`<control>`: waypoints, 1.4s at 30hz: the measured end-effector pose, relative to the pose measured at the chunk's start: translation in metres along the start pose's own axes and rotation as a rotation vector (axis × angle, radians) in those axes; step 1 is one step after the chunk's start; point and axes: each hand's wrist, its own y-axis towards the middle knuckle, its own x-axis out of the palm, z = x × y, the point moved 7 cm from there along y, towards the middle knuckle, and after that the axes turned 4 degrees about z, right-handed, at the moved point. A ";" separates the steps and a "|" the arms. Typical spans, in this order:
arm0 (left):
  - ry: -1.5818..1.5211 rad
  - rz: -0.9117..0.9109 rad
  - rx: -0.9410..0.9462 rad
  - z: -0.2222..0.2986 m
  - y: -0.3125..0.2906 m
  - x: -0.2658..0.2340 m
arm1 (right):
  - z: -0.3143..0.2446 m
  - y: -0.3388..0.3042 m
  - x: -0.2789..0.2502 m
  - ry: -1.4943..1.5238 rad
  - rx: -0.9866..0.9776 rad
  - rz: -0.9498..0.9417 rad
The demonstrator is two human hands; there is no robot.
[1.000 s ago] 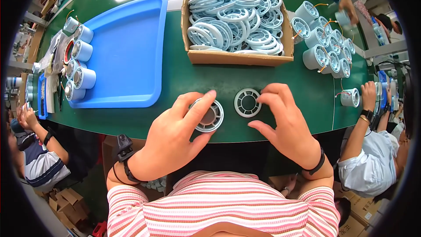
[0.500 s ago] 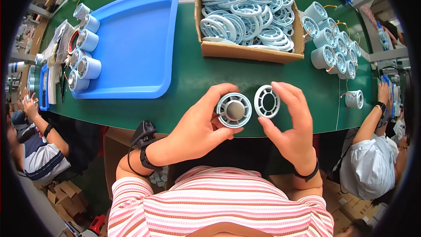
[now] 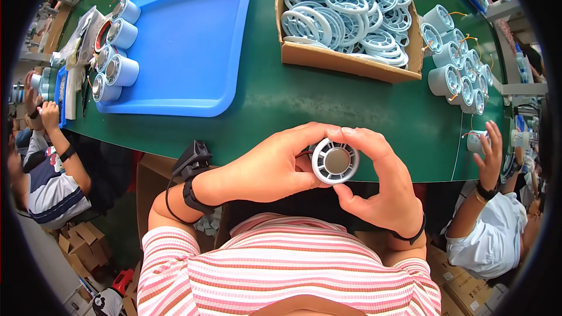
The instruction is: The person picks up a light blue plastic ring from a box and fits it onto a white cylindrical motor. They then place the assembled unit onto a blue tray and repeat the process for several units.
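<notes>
Table: green top (image 3: 263, 99), runs across the view.
Tray: blue (image 3: 193, 41), far left on the table, middle bare.
Cylinders, left: pale blue row (image 3: 114, 52) along the tray's left edge.
Box: cardboard (image 3: 345, 61), far centre, heaped with pale blue rings (image 3: 351, 9).
Cylinders, right: cluster (image 3: 459, 64) right of the box, some with orange wires.
Co-worker, left: striped shirt (image 3: 50, 184), at the table edge.
Co-worker, right: white shirt (image 3: 497, 240), hand (image 3: 489, 158) on the table.
Cartons: brown (image 3: 82, 237), on the floor, lower left.
</notes>
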 end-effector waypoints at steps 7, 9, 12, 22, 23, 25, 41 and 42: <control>-0.012 -0.092 -0.120 0.005 0.001 -0.003 | 0.008 0.002 -0.002 0.040 0.016 -0.087; -0.030 -0.112 -0.149 0.004 0.000 -0.006 | 0.009 0.003 -0.002 0.029 0.012 -0.097; -0.173 -0.176 -0.147 0.005 0.000 -0.008 | 0.009 0.007 -0.004 0.038 0.021 -0.128; -0.263 -0.071 -0.356 0.002 -0.003 -0.011 | 0.005 0.001 0.009 -0.088 -0.085 -0.097; -0.222 -0.071 -0.335 0.002 -0.002 -0.011 | 0.006 -0.002 0.009 -0.142 -0.100 -0.061; -0.168 -0.041 -0.306 0.008 -0.008 -0.017 | 0.010 -0.009 0.007 -0.240 -0.132 0.013; 1.980 0.820 -0.038 0.117 -0.130 -0.225 | 0.118 -0.144 -0.245 -1.007 0.500 0.656; 1.974 0.816 -0.011 0.119 -0.131 -0.229 | 0.113 -0.146 -0.252 -1.144 0.503 0.713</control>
